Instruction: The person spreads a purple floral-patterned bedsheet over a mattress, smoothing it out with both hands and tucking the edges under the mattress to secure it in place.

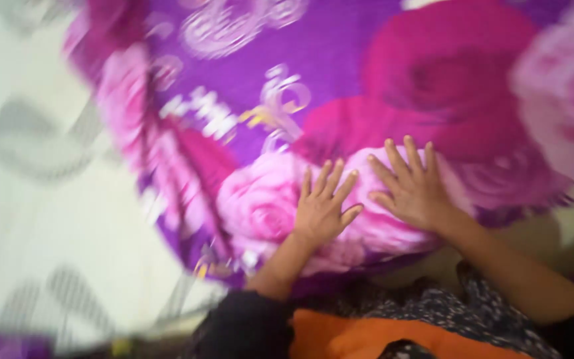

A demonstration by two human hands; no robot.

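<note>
Motion blurs everything; we see our left hand and right hand lying flat, fingers spread, on a purple rose-print blanket.

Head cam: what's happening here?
A person has both hands pressed flat, fingers spread, on a purple fabric with large pink rose print. The left hand and right hand lie side by side on a pink rose near the fabric's near edge. The fabric is spread over a pale surface with grey markings. Neither hand grips anything. The picture is motion-blurred, so finer detail cannot be told.
</note>
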